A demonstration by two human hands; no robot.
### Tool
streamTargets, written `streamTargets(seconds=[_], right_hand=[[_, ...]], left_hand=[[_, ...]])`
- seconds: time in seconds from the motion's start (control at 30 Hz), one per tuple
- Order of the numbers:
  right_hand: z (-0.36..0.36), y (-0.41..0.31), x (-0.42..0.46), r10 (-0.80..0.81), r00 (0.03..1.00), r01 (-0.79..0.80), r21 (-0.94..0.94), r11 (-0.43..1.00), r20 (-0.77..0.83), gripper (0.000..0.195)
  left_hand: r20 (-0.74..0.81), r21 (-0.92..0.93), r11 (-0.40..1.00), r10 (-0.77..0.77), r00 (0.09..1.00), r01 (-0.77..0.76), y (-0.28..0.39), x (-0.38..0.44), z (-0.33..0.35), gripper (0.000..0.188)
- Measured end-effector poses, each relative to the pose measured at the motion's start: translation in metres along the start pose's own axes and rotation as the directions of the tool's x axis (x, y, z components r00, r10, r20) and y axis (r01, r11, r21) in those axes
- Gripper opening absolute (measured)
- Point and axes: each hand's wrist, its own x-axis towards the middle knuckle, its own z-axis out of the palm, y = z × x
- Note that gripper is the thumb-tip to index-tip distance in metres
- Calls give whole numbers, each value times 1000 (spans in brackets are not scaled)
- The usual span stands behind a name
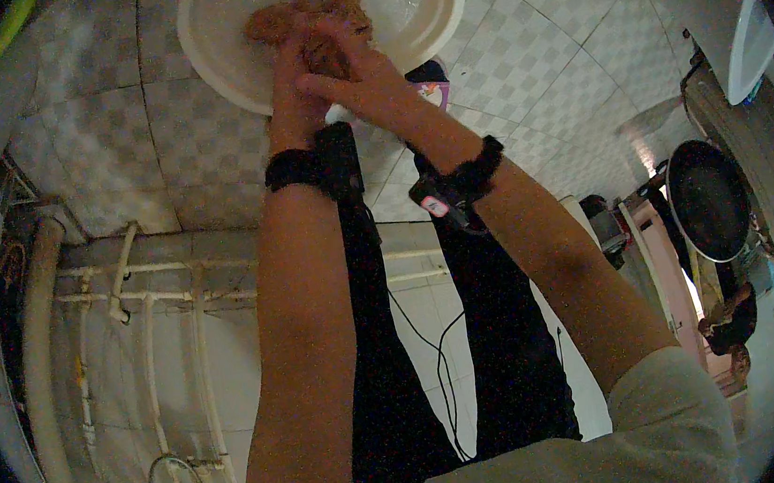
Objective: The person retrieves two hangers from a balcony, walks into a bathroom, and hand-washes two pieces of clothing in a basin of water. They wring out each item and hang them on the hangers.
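Observation:
A wide white plastic basin (222,82) stands on the tiled floor at the top of the view, with what looks like water in it. My left hand (289,75) and my right hand (363,67) meet over its near side. Both are closed around a lumpy orange-brown mass (342,6), possibly meat; its exact kind is unclear. Part of the mass shows between my hands and more spreads beyond them. My right thumb points left across the near side. Several fingers are hidden.
A purple-and-black shoe (433,84) touches the basin's near edge. Pale pipes (152,294) run along the left wall. A dark frying pan (708,200) is at the right, with what seems another person (732,325) beyond. Cables (443,370) hang between my legs.

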Motion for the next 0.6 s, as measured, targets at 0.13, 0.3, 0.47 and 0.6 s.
streamTargets(seconds=[0.13, 0.3, 0.47, 0.6], right_hand=[[-5, 4, 41, -404, 915, 343, -501, 795, -14, 37], [-23, 86, 73, 132, 991, -122, -493, 861, -15, 36], [-36, 48, 80, 220, 882, -269, -63, 961, -416, 25], [-33, 82, 85, -277, 815, -81, -573, 815, -509, 33]], left_hand=[[69, -10, 995, -95, 993, 96, 13, -2, 0, 42], [-175, 553, 828, 218, 960, -87, 12, -3, 7, 43], [-210, 351, 893, 367, 906, -281, 28, 3, -55, 36], [-270, 84, 919, 393, 879, -386, 29, 5, -16, 28]])
